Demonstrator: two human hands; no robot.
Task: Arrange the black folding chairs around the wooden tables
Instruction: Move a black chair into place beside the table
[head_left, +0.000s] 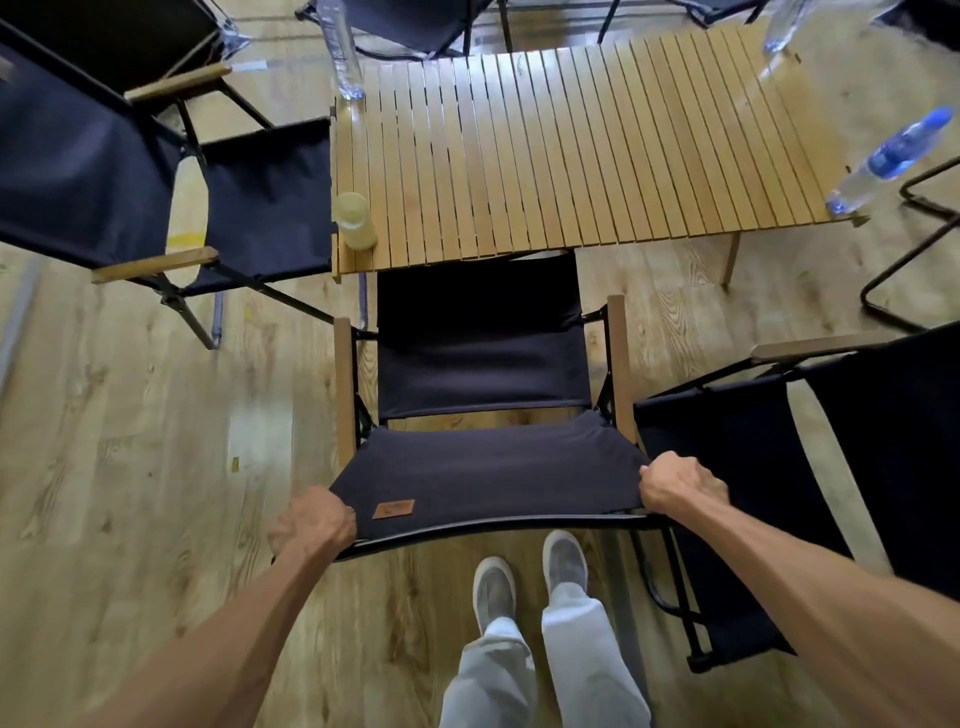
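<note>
A black fabric folding chair with wooden armrests (483, 364) stands unfolded at the near edge of the slatted wooden table (571, 150), its seat front tucked just under the tabletop. Another black chair (249, 208) faces the table's left end; a third (779, 467) stands near right.

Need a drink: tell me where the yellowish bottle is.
In the head view, the yellowish bottle stands on the wooden table's near-left corner, beside the left-hand chair.

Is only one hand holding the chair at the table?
No, the left hand and the right hand each grip a top corner of the chair backrest.
</note>
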